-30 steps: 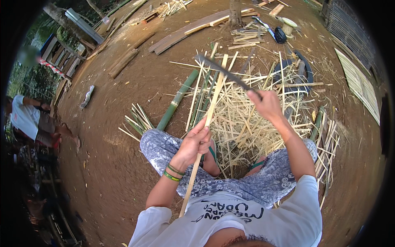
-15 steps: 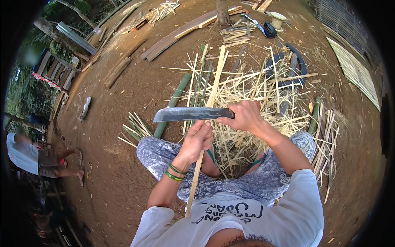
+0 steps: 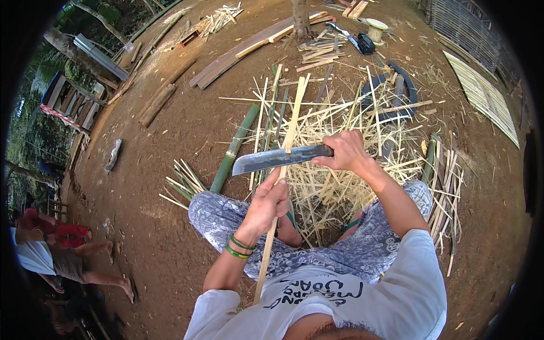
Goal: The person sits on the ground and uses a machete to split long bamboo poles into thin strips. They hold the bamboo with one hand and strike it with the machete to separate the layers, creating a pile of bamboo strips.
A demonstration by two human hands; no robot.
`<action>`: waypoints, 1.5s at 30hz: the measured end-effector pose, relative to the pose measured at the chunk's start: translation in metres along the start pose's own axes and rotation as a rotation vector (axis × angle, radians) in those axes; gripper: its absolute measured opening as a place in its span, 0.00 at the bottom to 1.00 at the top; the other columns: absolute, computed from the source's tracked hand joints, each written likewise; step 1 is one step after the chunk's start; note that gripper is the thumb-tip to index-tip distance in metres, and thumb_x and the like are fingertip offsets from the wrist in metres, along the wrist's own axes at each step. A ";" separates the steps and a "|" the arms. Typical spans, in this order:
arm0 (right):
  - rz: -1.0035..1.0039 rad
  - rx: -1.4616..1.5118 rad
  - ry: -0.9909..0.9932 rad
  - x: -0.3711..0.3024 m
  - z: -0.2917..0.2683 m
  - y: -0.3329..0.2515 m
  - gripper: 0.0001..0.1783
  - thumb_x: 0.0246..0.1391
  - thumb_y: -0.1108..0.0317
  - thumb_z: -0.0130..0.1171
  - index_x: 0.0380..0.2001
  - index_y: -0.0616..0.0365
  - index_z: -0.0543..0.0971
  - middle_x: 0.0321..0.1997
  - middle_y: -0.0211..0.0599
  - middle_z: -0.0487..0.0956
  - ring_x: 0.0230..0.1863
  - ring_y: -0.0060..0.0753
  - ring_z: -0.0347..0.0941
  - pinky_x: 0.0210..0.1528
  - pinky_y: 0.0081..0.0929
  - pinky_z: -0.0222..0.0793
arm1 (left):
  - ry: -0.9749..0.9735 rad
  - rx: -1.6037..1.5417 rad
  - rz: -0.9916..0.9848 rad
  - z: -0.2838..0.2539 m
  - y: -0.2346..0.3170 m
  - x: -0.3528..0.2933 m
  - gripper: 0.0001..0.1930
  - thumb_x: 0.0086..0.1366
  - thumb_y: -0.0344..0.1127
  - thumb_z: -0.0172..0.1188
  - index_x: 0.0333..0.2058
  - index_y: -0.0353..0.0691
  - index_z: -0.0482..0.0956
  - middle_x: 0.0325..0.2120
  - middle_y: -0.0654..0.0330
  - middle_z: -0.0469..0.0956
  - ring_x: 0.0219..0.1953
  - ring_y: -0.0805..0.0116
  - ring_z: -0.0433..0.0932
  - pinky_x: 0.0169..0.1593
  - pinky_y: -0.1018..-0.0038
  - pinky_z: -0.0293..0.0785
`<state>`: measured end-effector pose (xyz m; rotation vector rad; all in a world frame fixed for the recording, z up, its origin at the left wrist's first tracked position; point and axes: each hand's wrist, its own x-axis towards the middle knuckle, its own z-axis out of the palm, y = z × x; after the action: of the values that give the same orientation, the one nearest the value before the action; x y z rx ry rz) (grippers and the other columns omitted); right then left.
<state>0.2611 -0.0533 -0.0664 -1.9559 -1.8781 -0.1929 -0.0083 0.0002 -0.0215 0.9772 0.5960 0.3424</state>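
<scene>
My left hand is closed around a long, pale bamboo strip, which slants from my shirt away past my crossed legs. My right hand grips the dark handle of a machete. Its broad grey blade lies across the strip just beyond my left fingers, tip toward the left. At the blade's edge the strip looks freshly cut, and its far end is parted into separate slats. A heap of thin bamboo shavings covers the ground beyond and between my feet.
Left of the heap lies a green bamboo pole. Bundled bamboo strips rest by my right knee. Farther off are long planks, a tree trunk and a slatted bamboo panel. People are at the far left.
The machete has shifted right along its length and tilted slightly, tip nearer me. My left hand keeps hold of the strip. The people at the left have moved, and red clothing now shows there.
</scene>
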 end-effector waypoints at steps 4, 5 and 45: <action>0.018 0.038 -0.047 0.004 0.009 0.001 0.42 0.46 0.19 0.49 0.15 0.51 0.77 0.09 0.36 0.72 0.12 0.41 0.70 0.17 0.41 0.59 | -0.008 -0.040 -0.017 -0.005 -0.002 -0.004 0.26 0.77 0.32 0.41 0.71 0.49 0.52 0.20 0.74 0.54 0.16 0.84 0.52 0.19 0.84 0.50; 0.058 0.019 -0.091 0.005 0.018 0.007 0.43 0.47 0.18 0.46 0.16 0.51 0.78 0.08 0.36 0.71 0.11 0.39 0.70 0.18 0.42 0.58 | -0.011 -0.052 -0.021 -0.006 -0.003 -0.007 0.26 0.77 0.32 0.41 0.71 0.49 0.52 0.20 0.74 0.54 0.16 0.84 0.52 0.19 0.84 0.50; 0.765 0.362 0.266 -0.003 -0.049 0.100 0.42 0.60 0.27 0.42 0.13 0.56 0.74 0.12 0.27 0.68 0.14 0.23 0.60 0.20 0.33 0.57 | 0.010 -0.036 -0.046 -0.022 -0.004 -0.041 0.26 0.77 0.32 0.41 0.71 0.53 0.52 0.21 0.72 0.55 0.17 0.83 0.51 0.19 0.85 0.48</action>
<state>0.3677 -0.0748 -0.0438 -2.0997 -0.8379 0.1070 -0.0546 -0.0087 -0.0213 0.9266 0.6182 0.3161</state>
